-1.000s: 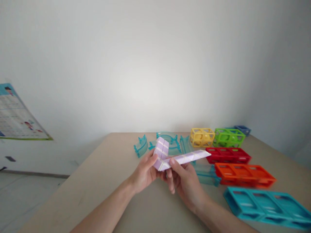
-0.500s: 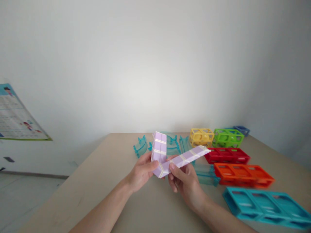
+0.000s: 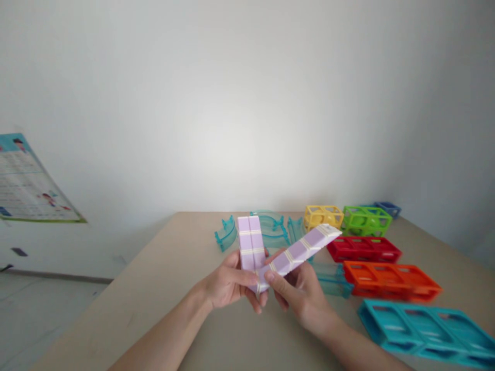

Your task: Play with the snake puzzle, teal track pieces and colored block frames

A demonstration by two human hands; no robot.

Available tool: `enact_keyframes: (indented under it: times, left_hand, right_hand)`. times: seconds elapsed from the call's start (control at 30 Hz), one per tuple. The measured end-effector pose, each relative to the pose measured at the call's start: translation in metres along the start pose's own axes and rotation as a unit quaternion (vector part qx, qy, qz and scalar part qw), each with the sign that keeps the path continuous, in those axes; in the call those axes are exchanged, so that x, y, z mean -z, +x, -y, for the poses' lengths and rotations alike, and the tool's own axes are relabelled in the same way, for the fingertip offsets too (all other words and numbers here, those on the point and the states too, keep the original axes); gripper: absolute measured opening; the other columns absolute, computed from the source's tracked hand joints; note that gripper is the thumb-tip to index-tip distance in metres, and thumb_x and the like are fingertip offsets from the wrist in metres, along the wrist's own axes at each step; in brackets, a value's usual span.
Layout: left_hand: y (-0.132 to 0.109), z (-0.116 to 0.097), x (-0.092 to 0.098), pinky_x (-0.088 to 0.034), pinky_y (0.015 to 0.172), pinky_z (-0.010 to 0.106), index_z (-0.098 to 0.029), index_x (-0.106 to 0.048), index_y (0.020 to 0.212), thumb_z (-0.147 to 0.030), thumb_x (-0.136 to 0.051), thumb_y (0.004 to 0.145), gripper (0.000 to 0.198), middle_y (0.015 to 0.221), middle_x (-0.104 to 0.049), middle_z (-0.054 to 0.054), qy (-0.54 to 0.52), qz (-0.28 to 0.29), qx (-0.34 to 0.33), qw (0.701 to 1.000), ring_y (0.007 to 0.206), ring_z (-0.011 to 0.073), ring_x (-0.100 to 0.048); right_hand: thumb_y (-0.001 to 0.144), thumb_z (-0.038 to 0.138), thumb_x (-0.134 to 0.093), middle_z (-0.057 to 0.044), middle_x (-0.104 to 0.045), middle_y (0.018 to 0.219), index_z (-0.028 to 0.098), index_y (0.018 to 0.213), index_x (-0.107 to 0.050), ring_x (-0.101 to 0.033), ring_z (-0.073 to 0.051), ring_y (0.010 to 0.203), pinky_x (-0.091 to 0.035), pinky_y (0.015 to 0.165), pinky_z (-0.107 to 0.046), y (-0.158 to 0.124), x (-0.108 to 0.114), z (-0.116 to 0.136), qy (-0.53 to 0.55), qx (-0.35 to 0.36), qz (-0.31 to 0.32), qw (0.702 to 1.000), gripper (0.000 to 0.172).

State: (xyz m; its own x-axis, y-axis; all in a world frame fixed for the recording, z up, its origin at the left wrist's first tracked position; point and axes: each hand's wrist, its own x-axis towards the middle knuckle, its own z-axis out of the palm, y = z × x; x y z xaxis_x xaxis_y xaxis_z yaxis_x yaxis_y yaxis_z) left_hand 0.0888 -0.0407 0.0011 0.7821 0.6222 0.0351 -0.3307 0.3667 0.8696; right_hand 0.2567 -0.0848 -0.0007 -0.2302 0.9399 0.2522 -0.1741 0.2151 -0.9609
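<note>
Above the table, both hands hold a lilac snake puzzle [image 3: 250,242] with pale seams between its segments. It is bent into a V: a doubled part stands upright on the left, and a single arm slants up to the right. My left hand [image 3: 231,281] is closed round the lower left part, thumb across the front near the bend. My right hand [image 3: 299,293] grips the slanting arm close to the bend, thumb on its near face. The fingers behind the puzzle are partly hidden.
Clear teal curved track pieces [image 3: 226,234] lie behind the hands. On the right of the table [image 3: 162,273] stand frames: yellow [image 3: 323,217], green [image 3: 366,220], red [image 3: 363,250], orange [image 3: 390,280], teal [image 3: 427,330] and dark blue [image 3: 389,208]. A poster [image 3: 34,180] hangs on the left wall.
The puzzle's doubled part has turned to face me more and leans slightly left. The slanting arm is steeper, and my left fingers now show under the bend.
</note>
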Motion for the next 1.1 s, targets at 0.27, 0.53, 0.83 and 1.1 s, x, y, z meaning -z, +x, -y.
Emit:
enact_keyframes:
  times: [0.27, 0.53, 0.83, 1.1]
  left_hand:
    - [-0.002, 0.001, -0.004, -0.059, 0.055, 0.029, -0.013, -0.056, 0.106, -0.010, -0.069, 0.071, 0.037, 0.076, -0.069, 0.007, 0.005, -0.013, -0.044, 0.999, 0.063, 0.0195, -0.069]
    - [-0.002, 0.010, -0.013, -0.057, 0.072, 0.035, -0.019, -0.050, 0.107, -0.016, -0.070, 0.076, 0.037, 0.104, -0.067, 0.007, 0.083, -0.031, -0.136, 0.987, 0.085, 0.0216, -0.069]
    - [0.003, 0.013, -0.012, -0.057, 0.057, 0.030, -0.017, -0.053, 0.103, -0.022, -0.069, 0.078, 0.031, 0.093, -0.067, 0.007, 0.157, -0.155, -0.152, 0.963, 0.077, 0.0216, -0.068]
    - [0.006, 0.011, -0.011, -0.054, 0.042, 0.025, -0.020, -0.045, 0.101, -0.033, -0.069, 0.078, 0.035, 0.086, -0.060, 0.001, 0.136, -0.195, -0.183, 0.954, 0.062, 0.0150, -0.064]
  right_hand:
    - [0.078, 0.045, -0.068, 0.000, -0.060, 0.056, 0.018, 0.089, -0.051, -0.049, -0.011, 0.037, -0.034, 0.036, -0.021, -0.004, -0.008, -0.004, -0.037, 0.035, -0.040, 0.998, 0.033]
    - [0.079, 0.044, -0.068, 0.006, -0.049, 0.048, 0.021, 0.082, -0.048, -0.045, -0.011, 0.039, -0.031, 0.037, -0.022, -0.001, -0.010, -0.005, -0.038, 0.042, -0.122, 0.991, 0.030]
    - [0.078, 0.047, -0.068, 0.004, -0.053, 0.053, 0.017, 0.095, -0.055, -0.043, -0.009, 0.039, -0.030, 0.035, -0.021, 0.003, -0.008, -0.009, -0.018, 0.032, -0.127, 0.991, 0.036]
    - [0.081, 0.044, -0.066, -0.002, -0.061, 0.068, 0.016, 0.098, -0.058, -0.043, -0.007, 0.044, -0.032, 0.039, -0.021, 0.001, -0.003, -0.013, -0.057, 0.036, -0.112, 0.991, 0.034]
